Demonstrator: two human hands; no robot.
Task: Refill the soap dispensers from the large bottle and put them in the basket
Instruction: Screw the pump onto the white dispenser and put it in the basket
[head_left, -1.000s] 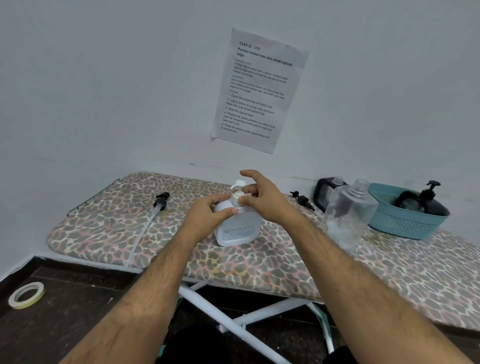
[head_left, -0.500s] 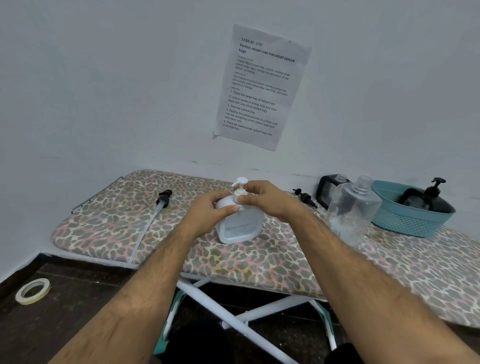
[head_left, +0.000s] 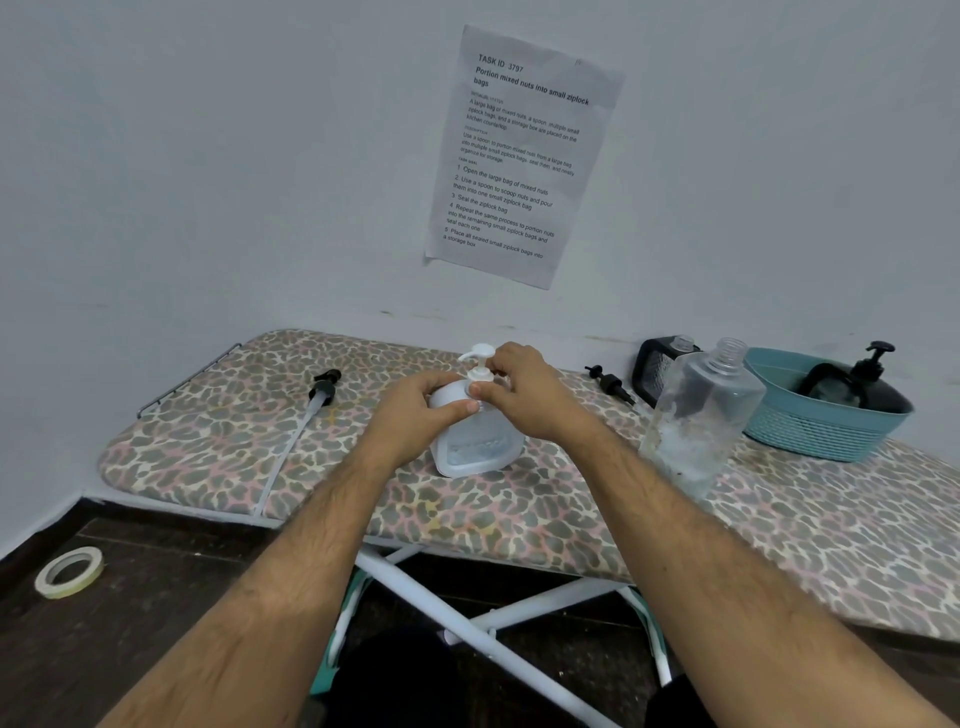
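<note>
Here, left hand (head_left: 415, 410) steadies the white dispenser (head_left: 475, 436) while right hand (head_left: 524, 395) pinches its pump (head_left: 480, 364); one black dispenser (head_left: 857, 387) already sits in the basket (head_left: 826, 434).

Layout around the white dispenser (head_left: 475, 436) on the ironing board (head_left: 519, 509)

Left of it lies a pump with tube (head_left: 317, 402); right of it stands the large bottle (head_left: 698, 421), farther right the basket (head_left: 826, 421) holding a dispenser (head_left: 865, 387).

White dispenser (head_left: 475, 441) upright; clear bottle (head_left: 698, 421) uncapped; teal basket (head_left: 826, 434).
</note>
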